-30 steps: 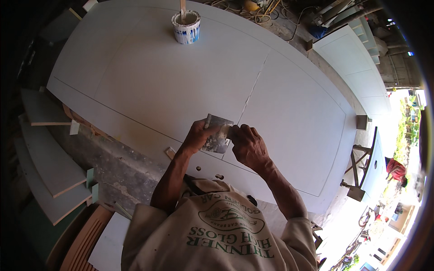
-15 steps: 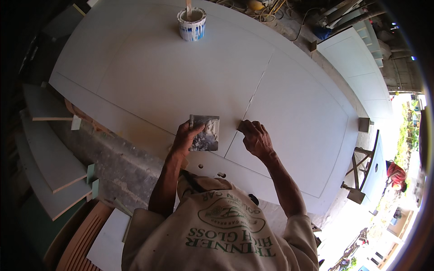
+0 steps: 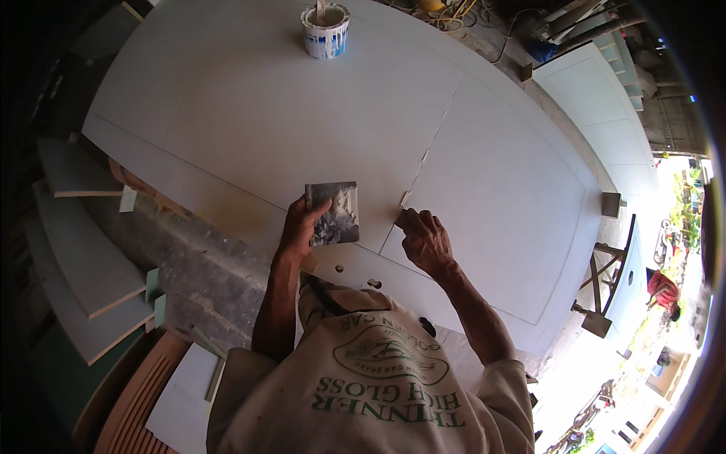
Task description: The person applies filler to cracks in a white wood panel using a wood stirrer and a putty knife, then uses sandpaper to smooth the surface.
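In the head view, our left fingers are clamped on a flat plate [image 3: 333, 227], the left hand's [image 3: 300, 223] thumb over its paste-smeared face. Our right hand [image 3: 427, 238] has its fingers curled tightly round a small scraper [image 3: 398, 218], mostly hidden. Just beyond those fingertips, white paste [image 3: 406, 198] sits on the groove [image 3: 424, 157] in the big panel [image 3: 507, 204] beneath both hands. The bucket [image 3: 327, 41] stands well beyond our fingers. We judge the step to be filling that groove; the next move calls for steady, even pressure along it.
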### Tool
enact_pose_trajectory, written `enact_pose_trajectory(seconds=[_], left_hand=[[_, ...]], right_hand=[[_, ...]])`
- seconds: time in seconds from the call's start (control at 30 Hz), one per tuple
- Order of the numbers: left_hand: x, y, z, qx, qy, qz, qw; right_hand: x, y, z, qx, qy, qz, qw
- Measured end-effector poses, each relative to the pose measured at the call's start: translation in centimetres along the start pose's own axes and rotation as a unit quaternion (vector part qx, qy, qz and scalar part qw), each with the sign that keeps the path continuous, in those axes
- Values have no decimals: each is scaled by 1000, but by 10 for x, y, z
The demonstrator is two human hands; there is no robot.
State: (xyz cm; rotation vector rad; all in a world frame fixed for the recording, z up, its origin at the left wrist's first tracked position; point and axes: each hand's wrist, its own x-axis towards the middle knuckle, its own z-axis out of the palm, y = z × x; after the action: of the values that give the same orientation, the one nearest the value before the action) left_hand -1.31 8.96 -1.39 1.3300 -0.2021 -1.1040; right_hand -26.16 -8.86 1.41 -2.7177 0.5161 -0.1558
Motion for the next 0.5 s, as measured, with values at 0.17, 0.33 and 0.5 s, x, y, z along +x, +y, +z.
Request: enact_pose_trajectory(seconds=[0.17,0.33,0.5], left_hand=[[-10,4,-3,-59,6,-24,998],[-9,10,5,-80,-11,-19,997],[-10,4,1,-49,19,2,999]], right_hand=[[-14,2,-10,32,4,-28,999],[-22,-9,4,77,3,-31,997],[-25,-17,5,21,-30,-3,999]])
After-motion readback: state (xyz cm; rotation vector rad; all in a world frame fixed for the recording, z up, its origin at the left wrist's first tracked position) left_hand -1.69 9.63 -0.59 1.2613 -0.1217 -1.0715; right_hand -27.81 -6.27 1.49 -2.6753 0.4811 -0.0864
